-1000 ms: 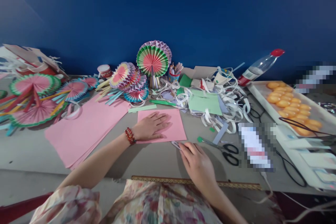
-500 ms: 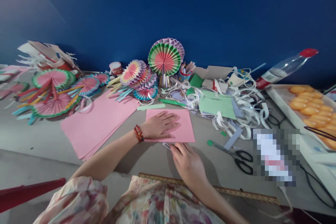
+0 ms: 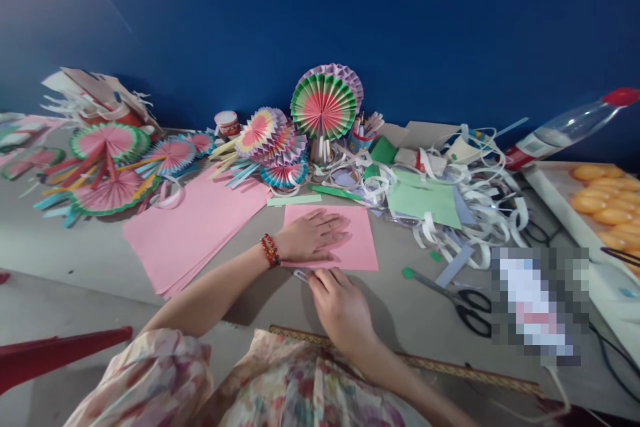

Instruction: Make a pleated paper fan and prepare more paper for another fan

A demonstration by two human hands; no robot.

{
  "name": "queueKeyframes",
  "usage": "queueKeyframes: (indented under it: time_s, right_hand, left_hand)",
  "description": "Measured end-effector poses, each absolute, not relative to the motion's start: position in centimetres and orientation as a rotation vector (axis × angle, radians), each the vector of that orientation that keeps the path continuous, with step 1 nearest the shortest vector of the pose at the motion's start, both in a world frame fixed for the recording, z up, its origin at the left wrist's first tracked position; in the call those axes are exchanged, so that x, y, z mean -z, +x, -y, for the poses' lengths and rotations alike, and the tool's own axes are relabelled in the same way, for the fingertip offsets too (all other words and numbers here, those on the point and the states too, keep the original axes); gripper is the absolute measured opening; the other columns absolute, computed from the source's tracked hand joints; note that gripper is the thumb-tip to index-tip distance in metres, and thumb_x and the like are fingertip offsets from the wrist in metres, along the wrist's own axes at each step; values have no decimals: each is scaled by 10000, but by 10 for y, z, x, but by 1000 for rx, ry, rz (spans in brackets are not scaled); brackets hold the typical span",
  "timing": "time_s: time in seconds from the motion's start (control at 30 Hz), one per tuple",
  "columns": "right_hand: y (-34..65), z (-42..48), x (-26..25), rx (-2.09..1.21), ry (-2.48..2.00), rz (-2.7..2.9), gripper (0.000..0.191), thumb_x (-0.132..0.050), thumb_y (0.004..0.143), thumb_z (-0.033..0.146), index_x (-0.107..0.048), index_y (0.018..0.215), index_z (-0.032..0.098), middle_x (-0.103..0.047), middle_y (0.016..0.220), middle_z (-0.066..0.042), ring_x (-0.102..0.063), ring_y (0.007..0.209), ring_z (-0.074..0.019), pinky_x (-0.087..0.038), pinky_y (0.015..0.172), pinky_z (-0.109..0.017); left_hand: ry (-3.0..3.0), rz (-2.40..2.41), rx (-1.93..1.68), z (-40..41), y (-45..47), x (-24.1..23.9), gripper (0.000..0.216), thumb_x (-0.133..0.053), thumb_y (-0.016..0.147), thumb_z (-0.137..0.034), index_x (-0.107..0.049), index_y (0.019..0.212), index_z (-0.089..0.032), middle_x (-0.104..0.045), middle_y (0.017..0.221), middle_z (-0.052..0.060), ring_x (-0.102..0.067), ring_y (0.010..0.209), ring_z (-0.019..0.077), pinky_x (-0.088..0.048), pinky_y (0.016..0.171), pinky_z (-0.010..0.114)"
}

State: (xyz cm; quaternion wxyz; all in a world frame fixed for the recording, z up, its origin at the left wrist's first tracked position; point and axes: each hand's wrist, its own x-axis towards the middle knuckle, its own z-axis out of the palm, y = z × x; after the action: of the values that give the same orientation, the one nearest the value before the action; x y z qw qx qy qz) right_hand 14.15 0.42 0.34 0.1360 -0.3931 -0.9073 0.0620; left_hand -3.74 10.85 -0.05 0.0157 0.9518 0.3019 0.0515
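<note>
On the grey table a pink sheet of paper [image 3: 361,240] lies flat in front of me, looking folded or stacked along its near edge. My left hand [image 3: 313,237] rests palm down on it, fingers stretched out and slightly apart, a red beaded bracelet at the wrist. Just below the sheet's near edge, my right hand [image 3: 340,303] is closed around a slim whitish tool [image 3: 301,275]. Only the tool's tip shows at the left of the fingers, so its exact kind is hidden.
More pink sheets [image 3: 195,230] lie to the left, near pleated paper fans [image 3: 324,107]. Black-handled scissors [image 3: 473,310], pale green paper [image 3: 425,200] and curled white paper strips [image 3: 500,213] are on the right. Beyond stand a plastic bottle [image 3: 565,127] and a tray of yellow rounded items [image 3: 543,193].
My right hand has slid left with the tool along the pink sheet's near edge. My left hand stays flat on the paper. The whole view has shifted slightly.
</note>
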Motion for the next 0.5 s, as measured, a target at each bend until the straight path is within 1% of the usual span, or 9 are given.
queueKeyframes:
  time_s: [0.27, 0.4, 0.5]
  right_hand:
    - [139, -4, -6, -228, -1159, 2606, 195, -645, 882, 96, -687, 1045, 193, -682, 934, -50, -588, 887, -193, -449, 703, -280]
    - [142, -4, -7, -241, -1182, 2606, 205, -613, 894, 94, -687, 1055, 197, -676, 945, -57, -588, 887, -194, -456, 706, -284]
    - [141, -4, -6, -240, -1204, 2609, 221, -619, 887, 94, -682, 1074, 191, -676, 969, -58, -587, 885, -199, -458, 705, -296]
  left_hand:
    - [2966, -927, -183, -108, -38, 0, 627, -360, 1006, -558, -278, 1551, -258, -206, 1637, 75, -228, 1499, 238, -119, 1220, 464]
    - [2963, -929, -196, -108, -37, -1, 628, -358, 1009, -548, -274, 1553, -245, -221, 1632, 84, -234, 1496, 241, -129, 1217, 467]
    - [2959, -935, -205, -107, -38, -1, 616, -358, 1009, -550, -280, 1550, -265, -217, 1635, 74, -235, 1496, 237, -124, 1217, 459]
